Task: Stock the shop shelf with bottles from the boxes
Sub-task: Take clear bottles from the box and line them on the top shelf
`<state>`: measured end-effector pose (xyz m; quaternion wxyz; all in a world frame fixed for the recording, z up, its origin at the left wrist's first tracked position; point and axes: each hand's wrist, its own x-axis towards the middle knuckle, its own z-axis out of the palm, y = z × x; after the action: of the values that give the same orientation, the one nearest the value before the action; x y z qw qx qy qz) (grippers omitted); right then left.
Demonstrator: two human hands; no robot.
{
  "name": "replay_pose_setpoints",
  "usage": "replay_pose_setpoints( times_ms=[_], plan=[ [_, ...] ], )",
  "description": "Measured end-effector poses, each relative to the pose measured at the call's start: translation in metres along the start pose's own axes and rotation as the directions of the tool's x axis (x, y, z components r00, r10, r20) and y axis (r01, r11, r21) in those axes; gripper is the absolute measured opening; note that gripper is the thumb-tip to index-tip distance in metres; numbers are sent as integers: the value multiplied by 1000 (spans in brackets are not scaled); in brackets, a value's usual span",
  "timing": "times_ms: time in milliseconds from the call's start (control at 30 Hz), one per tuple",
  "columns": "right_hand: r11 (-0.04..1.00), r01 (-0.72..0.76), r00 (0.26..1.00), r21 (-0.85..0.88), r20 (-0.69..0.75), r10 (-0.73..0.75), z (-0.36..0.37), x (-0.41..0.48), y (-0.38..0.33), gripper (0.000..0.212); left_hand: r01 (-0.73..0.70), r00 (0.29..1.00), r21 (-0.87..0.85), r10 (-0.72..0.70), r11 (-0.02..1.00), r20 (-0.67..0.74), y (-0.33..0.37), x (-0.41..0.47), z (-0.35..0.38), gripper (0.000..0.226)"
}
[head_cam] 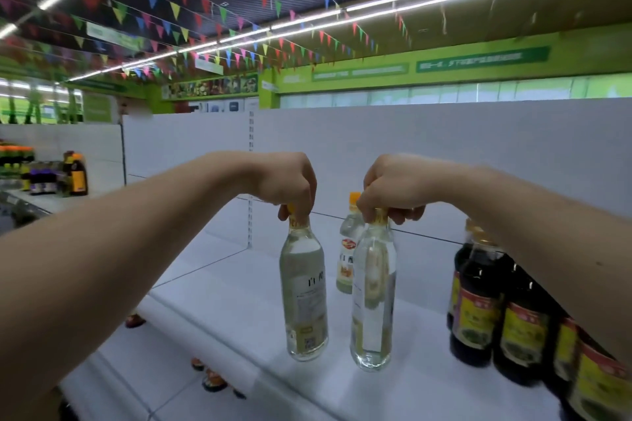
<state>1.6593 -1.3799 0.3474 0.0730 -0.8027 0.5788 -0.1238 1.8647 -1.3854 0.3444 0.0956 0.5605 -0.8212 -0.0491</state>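
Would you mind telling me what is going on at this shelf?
A person is stocking a white shelf. The left hand grips one clear bottle by its cap, and the right hand grips a second clear bottle the same way, both upright near the shelf's front. A third clear bottle stands behind them, and dark bottles stand to the right.

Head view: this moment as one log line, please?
left hand: holds left clear bottle by cap | right hand: holds right clear bottle by cap | shelf: third clear bottle, dark bottles
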Motion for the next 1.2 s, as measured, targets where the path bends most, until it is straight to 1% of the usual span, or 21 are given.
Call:
replay_pose_setpoints(
  times_ms=[200,333,433,667,900,1100,1200],
  plan=[
    [998,-53,998,-15,25,53,6,16,51,26,-21,999,11,21,1000,36,27,50,17,3],
    [995,-100,994,1,54,100,12,27,72,21,-35,996,36,32,999,80,31,77,29,4],
    [992,-127,990,6,56,127,18,35,82,26,-48,993,50,43,998,110,30,93,35,5],
    [979,-203,978,-9,37,203,32,53,91,26,-107,987,84,95,991,133,18,128,42,4],
    [946,-322,947,-31,0,322,41,76,86,21,-223,964,99,204,970,168,5,160,45,7],
    [905,-426,905,-24,-33,425,45,94,83,25,-323,932,92,300,942,201,-5,189,52,10],
    [882,-471,880,-19,-75,469,49,98,84,31,-351,921,68,331,934,207,-10,204,57,14]
  ],
)
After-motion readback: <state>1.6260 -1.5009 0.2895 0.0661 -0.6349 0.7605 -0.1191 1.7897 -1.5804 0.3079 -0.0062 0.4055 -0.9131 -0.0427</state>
